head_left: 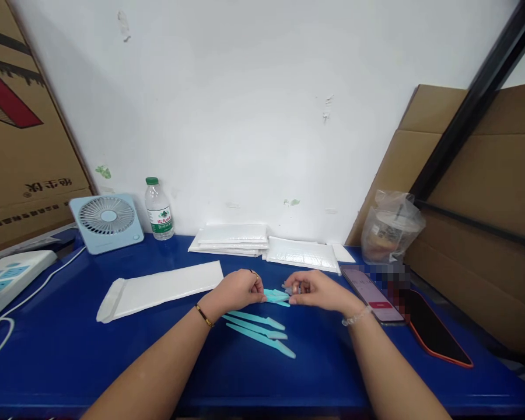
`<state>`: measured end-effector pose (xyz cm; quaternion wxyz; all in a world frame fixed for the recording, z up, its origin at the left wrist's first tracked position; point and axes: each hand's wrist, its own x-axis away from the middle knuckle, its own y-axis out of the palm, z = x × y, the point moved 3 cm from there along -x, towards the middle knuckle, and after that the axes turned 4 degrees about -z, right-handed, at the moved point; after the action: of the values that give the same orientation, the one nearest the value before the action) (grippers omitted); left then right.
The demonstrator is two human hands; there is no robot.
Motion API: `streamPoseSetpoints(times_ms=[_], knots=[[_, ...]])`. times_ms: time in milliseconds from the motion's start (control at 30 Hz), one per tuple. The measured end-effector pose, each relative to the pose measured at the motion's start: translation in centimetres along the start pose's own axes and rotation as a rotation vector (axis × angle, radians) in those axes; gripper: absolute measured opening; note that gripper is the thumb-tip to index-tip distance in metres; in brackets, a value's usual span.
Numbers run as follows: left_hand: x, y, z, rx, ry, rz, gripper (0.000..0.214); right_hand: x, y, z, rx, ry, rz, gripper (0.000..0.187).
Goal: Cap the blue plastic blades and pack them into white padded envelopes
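Note:
Both my hands meet over the middle of the blue table. My left hand is closed in a pinch on one end of a small bundle of teal plastic razors. My right hand pinches the bundle's other end, fingers curled. Three more teal razors lie flat on the table just below my hands, side by side and slanting down to the right. A long white padded envelope lies to the left of my left hand.
A stack of white envelopes and a clear bag pack lie by the wall. A small fan and water bottle stand back left. Two phones and a bagged drink cup sit right. Cardboard leans at both sides.

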<state>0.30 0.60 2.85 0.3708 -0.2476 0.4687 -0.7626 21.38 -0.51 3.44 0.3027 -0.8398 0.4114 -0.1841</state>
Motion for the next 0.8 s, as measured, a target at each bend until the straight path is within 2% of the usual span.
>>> streamPoseSetpoints(times_ms=[100, 233, 333, 400, 467, 500, 600, 700, 800], knots=[[-0.2, 0.2, 0.1, 0.005, 0.015, 0.030, 0.025, -0.4, 0.7, -0.2, -0.048, -0.009, -0.028, 0.026], [-0.2, 0.1, -0.4, 0.001, -0.049, 0.029, 0.023, 0.0, -0.5, 1.7, -0.078, 0.090, 0.007, 0.029], [-0.3, 0.3, -1.0, -0.004, -0.073, 0.007, 0.023, 0.4, -1.6, 3.2, 0.031, 0.164, 0.036, 0.025], [-0.4, 0.5, -1.2, -0.013, -0.061, 0.015, 0.025, 0.3, -1.7, 3.0, 0.151, 0.141, 0.119, 0.022], [-0.5, 0.7, -1.3, -0.017, -0.047, 0.024, 0.028, 0.1, -1.0, 1.8, 0.212, 0.074, 0.161, 0.019], [-0.5, 0.7, -1.3, -0.017, -0.043, 0.024, 0.029, -0.1, -0.3, 1.0, 0.216, 0.034, 0.142, 0.019], [-0.4, 0.6, -1.1, -0.011, -0.033, 0.031, 0.032, -0.6, 2.3, -1.3, 0.271, -0.061, 0.003, 0.023], [0.1, 0.1, -0.4, 0.032, 0.029, 0.023, 0.032, -0.9, 4.1, -2.5, 0.393, -0.070, -0.043, 0.018], [0.5, 0.0, 0.3, 0.081, 0.123, -0.051, 0.033, -1.1, 4.5, -2.6, 0.451, -0.066, -0.038, 0.009]])
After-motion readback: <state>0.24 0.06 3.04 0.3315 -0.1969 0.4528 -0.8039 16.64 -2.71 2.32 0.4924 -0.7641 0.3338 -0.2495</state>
